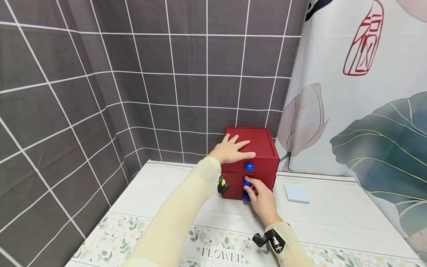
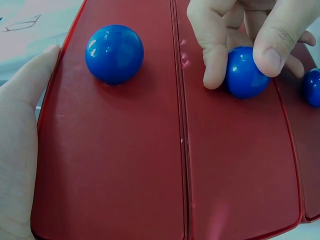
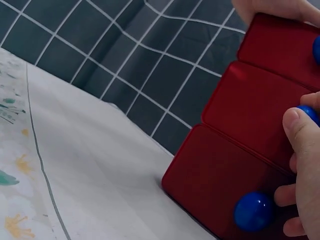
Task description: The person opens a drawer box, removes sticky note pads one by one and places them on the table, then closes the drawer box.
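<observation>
A dark red box of three stacked drawers [image 1: 230, 180] stands near the back of the table, each front bearing a round blue knob. My left hand [image 1: 230, 150] rests on its top with the fingers spread. Between the thumb and a finger of my right hand [image 1: 263, 200] is the middle knob [image 2: 246, 75]. The top knob [image 2: 114, 54] and the bottom knob [image 3: 254, 211] are untouched by the pinching fingertips. All the drawer fronts look closed, nearly flush with one another. In the left wrist view only the edge of the left hand shows.
To the right of the box lies a pad of pale blue sticky notes [image 1: 297, 193]. A white cloth with a floral band [image 1: 220, 241] covers the table. Grey checked fabric [image 1: 186, 89] hangs behind and at left; a printed white curtain [image 1: 333, 148] hangs at right.
</observation>
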`<state>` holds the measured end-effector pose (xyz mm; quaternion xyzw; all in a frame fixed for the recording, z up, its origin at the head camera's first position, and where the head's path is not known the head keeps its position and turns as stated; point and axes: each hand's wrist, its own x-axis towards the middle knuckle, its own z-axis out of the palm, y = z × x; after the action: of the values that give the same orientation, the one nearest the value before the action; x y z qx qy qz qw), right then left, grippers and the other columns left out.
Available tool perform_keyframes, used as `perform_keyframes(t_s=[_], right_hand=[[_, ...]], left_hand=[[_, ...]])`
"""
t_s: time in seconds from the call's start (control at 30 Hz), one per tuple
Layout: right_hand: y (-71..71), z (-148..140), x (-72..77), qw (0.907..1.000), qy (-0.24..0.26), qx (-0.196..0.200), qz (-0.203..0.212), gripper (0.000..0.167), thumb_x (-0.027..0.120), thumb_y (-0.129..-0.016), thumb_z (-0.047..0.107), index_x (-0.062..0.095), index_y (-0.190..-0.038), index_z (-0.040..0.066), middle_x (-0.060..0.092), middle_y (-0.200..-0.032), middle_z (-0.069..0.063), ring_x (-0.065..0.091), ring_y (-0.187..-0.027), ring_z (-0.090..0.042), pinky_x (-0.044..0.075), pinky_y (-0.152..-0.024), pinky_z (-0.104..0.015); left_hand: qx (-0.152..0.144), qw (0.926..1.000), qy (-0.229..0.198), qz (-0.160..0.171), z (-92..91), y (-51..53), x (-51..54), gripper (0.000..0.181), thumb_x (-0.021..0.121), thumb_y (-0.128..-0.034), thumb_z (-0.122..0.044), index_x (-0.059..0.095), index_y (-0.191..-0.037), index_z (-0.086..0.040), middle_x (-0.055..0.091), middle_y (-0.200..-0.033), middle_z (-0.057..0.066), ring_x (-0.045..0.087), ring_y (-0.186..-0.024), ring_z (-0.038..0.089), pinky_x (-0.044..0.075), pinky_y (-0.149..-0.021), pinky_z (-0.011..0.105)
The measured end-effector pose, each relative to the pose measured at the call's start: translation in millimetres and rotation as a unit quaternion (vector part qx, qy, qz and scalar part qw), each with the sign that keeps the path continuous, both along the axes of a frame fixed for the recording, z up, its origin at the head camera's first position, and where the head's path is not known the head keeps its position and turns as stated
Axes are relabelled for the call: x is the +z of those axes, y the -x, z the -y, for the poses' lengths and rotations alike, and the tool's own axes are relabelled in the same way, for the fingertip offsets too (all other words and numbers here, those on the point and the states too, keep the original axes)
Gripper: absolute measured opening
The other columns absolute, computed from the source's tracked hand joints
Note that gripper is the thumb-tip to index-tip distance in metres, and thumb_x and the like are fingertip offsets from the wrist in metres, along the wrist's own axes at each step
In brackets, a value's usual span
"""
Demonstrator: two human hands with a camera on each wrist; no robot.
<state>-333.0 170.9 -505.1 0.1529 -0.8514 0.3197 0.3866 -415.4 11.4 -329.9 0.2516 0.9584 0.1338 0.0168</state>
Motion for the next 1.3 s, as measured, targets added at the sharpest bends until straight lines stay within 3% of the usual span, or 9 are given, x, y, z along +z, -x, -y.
perform_keyframes(t_s=[0.23, 0.37, 0.5, 0.57, 0.67, 0.87, 1.1, 1.3], right_hand=[[1.3, -2, -2.8, 0.9999, 0.003, 0.014, 0.006, 0.041, 0.080, -0.087, 0.015, 0.071, -0.127, 0.018, 0.067, -0.093, 0.002, 0.064, -0.077, -0.010, 0.058, -0.069, -0.033], [-1.0, -4, -7.3, 0.9997, 0.005, 0.022, 0.010, 0.050, 0.083, -0.085, 0.015, 0.065, -0.131, 0.018, 0.064, -0.089, 0.003, 0.062, -0.071, -0.007, 0.057, -0.065, -0.029], [-4.7, -7, -15.4, 0.9999, 0.005, -0.003, 0.011, 0.035, 0.086, -0.081, 0.016, 0.062, -0.107, 0.013, 0.056, -0.074, 0.009, 0.052, -0.058, -0.004, 0.047, -0.052, -0.025], [-5.8, -9, -19.3, 0.9995, -0.014, -0.021, 0.019, 0.031, 0.086, -0.081, 0.020, 0.058, -0.093, 0.015, 0.052, -0.066, 0.013, 0.046, -0.054, -0.002, 0.041, -0.049, -0.023], [-5.9, -10, -23.4, 0.9969, -0.060, -0.032, 0.040, 0.030, 0.086, -0.080, 0.028, 0.058, -0.085, 0.019, 0.050, -0.061, 0.017, 0.044, -0.051, 0.000, 0.038, -0.048, -0.024], [-3.3, -6, -26.6, 0.9923, -0.092, -0.045, 0.069, 0.032, 0.086, -0.081, 0.033, 0.057, -0.087, 0.020, 0.054, -0.062, 0.015, 0.048, -0.051, -0.003, 0.039, -0.047, -0.026], [-0.8, 3, -31.8, 0.9847, -0.123, -0.080, 0.094, 0.037, 0.081, -0.083, 0.034, 0.050, -0.089, 0.015, 0.043, -0.053, 0.010, 0.041, -0.043, -0.008, 0.032, -0.040, -0.027], [-1.4, 9, -31.1, 0.9845, -0.114, -0.093, 0.095, 0.036, 0.079, -0.083, 0.028, 0.047, -0.089, 0.012, 0.041, -0.051, 0.005, 0.041, -0.040, -0.014, 0.031, -0.039, -0.031]], left_hand=[[0.001, 1.0000, -0.005, 0.001, 0.0, -0.8, 0.3, 0.079, 0.040, -0.0907, -0.076, 0.029, -0.160, -0.039, 0.016, -0.169, 0.005, 0.004, -0.155, 0.037, 0.032, -0.115, 0.060], [0.003, 1.0000, -0.004, 0.000, -0.7, 0.3, -2.1, 0.079, 0.039, -0.0900, -0.077, 0.030, -0.159, -0.040, 0.016, -0.169, 0.005, 0.003, -0.155, 0.036, 0.032, -0.115, 0.060], [0.003, 1.0000, -0.002, 0.002, -1.1, 0.8, -3.8, 0.080, 0.039, -0.0893, -0.078, 0.030, -0.159, -0.040, 0.017, -0.169, 0.004, 0.003, -0.155, 0.036, 0.034, -0.114, 0.059], [0.004, 1.0000, -0.003, 0.002, -0.9, 0.9, -3.3, 0.081, 0.040, -0.0891, -0.078, 0.030, -0.159, -0.040, 0.017, -0.169, 0.004, 0.003, -0.155, 0.036, 0.034, -0.114, 0.058], [0.004, 1.0000, -0.007, 0.004, -0.4, 0.6, -1.5, 0.080, 0.041, -0.0894, -0.077, 0.030, -0.159, -0.040, 0.017, -0.169, 0.004, 0.003, -0.155, 0.036, 0.034, -0.114, 0.058], [0.003, 0.9999, -0.008, 0.006, 0.3, -0.2, 0.1, 0.079, 0.041, -0.0901, -0.076, 0.030, -0.159, -0.039, 0.016, -0.169, 0.004, 0.003, -0.155, 0.036, 0.034, -0.114, 0.058], [0.004, 1.0000, -0.007, 0.005, 0.2, 0.3, -1.4, 0.080, 0.041, -0.0899, -0.077, 0.030, -0.159, -0.039, 0.017, -0.169, 0.004, 0.003, -0.155, 0.036, 0.035, -0.114, 0.058], [0.005, 1.0000, -0.006, 0.003, -0.7, 2.7, -2.4, 0.081, 0.041, -0.0891, -0.078, 0.029, -0.159, -0.040, 0.016, -0.169, 0.003, 0.002, -0.155, 0.035, 0.033, -0.114, 0.060]])
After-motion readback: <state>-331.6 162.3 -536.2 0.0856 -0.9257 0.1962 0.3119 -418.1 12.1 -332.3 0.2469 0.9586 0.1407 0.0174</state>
